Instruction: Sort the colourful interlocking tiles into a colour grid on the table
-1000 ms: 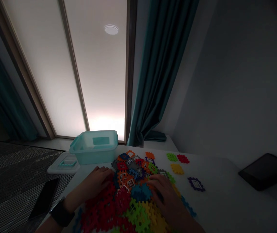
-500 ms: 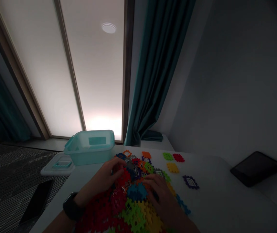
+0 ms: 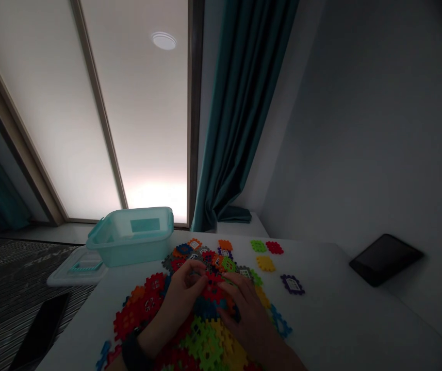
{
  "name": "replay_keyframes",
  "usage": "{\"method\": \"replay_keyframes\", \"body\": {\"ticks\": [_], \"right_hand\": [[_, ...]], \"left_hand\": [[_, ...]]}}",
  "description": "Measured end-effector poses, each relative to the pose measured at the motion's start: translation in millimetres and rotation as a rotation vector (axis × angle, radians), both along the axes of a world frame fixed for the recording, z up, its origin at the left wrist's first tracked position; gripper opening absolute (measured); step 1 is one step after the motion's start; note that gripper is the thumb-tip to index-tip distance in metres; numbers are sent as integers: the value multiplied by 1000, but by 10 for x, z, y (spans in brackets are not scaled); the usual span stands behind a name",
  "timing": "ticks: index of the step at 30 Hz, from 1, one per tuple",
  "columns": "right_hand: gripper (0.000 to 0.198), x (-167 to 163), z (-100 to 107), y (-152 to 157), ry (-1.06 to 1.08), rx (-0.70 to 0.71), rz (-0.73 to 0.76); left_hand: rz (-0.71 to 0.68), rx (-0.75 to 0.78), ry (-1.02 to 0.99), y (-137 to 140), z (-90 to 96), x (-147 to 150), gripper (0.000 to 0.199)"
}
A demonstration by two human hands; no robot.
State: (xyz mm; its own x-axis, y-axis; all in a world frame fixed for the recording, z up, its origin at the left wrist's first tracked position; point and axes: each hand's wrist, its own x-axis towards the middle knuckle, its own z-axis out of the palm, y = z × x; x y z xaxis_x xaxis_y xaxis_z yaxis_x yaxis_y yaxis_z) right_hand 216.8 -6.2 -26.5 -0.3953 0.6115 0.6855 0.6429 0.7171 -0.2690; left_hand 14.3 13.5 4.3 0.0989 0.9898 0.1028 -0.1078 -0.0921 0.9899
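Between the left hand (image 3: pixel 184 293) and the right hand (image 3: pixel 246 312), head view: red toothed tile (image 3: pixel 213 288) on top of the pile, fingertips of both at or just by it. Left fingers curled, thumb in toward index; right fingers half bent, loosely spread. Can't tell if either has a grip, contact is too dark.

Progress, my read: partway. Same-colour clumps exist: red tiles (image 3: pixel 135 312) left of the left hand, green tiles (image 3: pixel 203 342) and yellow tiles (image 3: pixel 228 345) on the near side, between the forearms. Blue tiles (image 3: pixel 205 309) just under the red one. Left over: mixed heap (image 3: pixel 217 263) beyond the fingertips, colours jumbled and overlapping. Four strays well apart, right and beyond the right hand: green, red, yellow, plus a purple tile (image 3: pixel 293 284).

Looks: flat, squarish, notched edges, saturated colours, plastic by the look. Some carry white window-lattice inserts, purple stray included. All lying on the white counter (image 3: pixel 340 319). Teal bin (image 3: pixel 131 252) beyond the left hand, lid (image 3: pixel 60 278) off, just beside it.
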Motion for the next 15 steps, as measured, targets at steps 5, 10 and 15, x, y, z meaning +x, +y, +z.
{"method": "replay_keyframes", "body": {"ticks": [5,10,15], "right_hand": [[28,-5,28,5,5,37,18],[25,73,43,45,23,87,34],[24,105,54,47,52,89,30]], "left_hand": [[-32,29,-21,-26,-52,37,29],[-95,215,180,-72,-29,-50,18],[-124,628,621,-178,53,-223,37]]}}
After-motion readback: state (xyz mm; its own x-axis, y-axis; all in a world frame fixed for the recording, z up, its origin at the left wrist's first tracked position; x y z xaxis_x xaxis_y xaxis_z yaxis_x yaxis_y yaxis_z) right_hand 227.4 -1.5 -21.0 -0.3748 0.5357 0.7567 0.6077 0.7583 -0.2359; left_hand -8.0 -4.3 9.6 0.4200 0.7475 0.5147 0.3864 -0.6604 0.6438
